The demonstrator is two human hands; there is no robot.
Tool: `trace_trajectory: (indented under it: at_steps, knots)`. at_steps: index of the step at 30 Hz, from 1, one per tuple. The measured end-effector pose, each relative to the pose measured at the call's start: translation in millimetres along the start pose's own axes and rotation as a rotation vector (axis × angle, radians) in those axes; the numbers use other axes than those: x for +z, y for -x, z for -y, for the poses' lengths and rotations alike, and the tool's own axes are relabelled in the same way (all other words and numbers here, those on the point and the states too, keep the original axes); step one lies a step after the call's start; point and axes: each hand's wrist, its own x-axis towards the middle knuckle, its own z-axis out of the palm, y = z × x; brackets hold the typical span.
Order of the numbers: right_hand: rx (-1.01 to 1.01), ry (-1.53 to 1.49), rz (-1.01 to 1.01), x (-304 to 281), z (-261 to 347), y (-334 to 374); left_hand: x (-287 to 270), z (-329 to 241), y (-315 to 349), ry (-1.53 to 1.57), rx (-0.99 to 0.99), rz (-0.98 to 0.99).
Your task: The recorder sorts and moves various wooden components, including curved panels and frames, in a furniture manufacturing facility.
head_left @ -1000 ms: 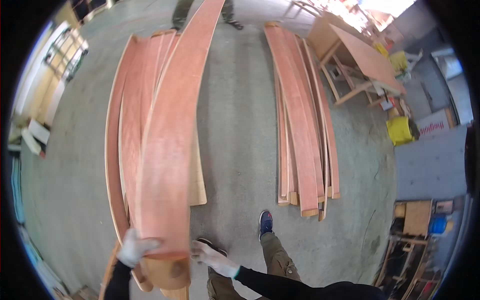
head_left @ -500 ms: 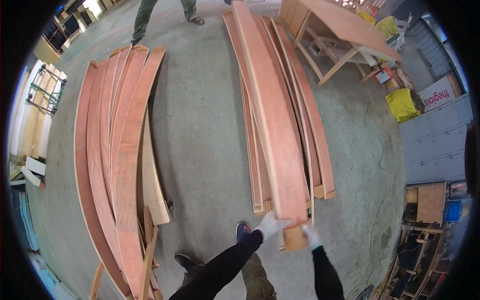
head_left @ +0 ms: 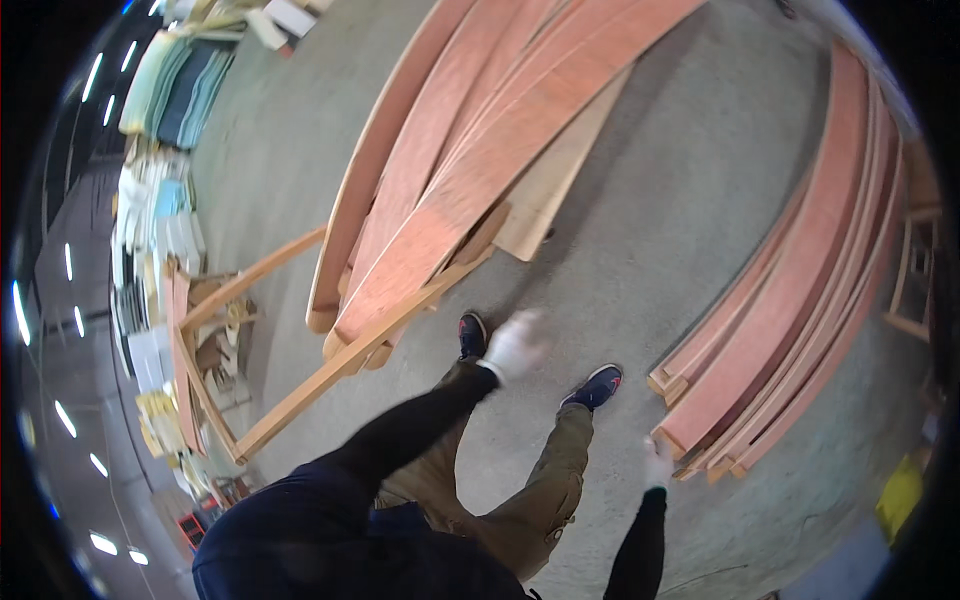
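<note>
Head view, long reddish planks (head_left: 790, 330), right hand (head_left: 657, 463) near, seemingly empty.

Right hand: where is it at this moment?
In the head view the right hand is low on the right, empty, beside the near ends of the right-hand stack of reddish boards on the concrete floor.
</note>
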Motion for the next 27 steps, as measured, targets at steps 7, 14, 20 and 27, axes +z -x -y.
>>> trace_trajectory:
  at_steps: [7, 14, 20, 27]
  knots:
    - [-0.202, -0.097, 0.396, 172.4, 256.0, 39.7, -306.5, 169.0, 35.7, -0.211, -0.354, -0.412]
    - [-0.036, -0.455, 0.68, 370.3, 400.4, 74.0, -373.8, 368.7, 64.1, -0.06, -0.583, 0.39]
    - [0.062, -0.913, 0.501, 471.6, 470.8, 26.4, -331.2, 362.5, 60.7, -0.132, -0.6, 0.137]
    - [0.036, -0.977, 0.665, 514.2, 493.8, 22.9, -351.0, 397.1, 60.1, 0.066, -0.498, 0.331]
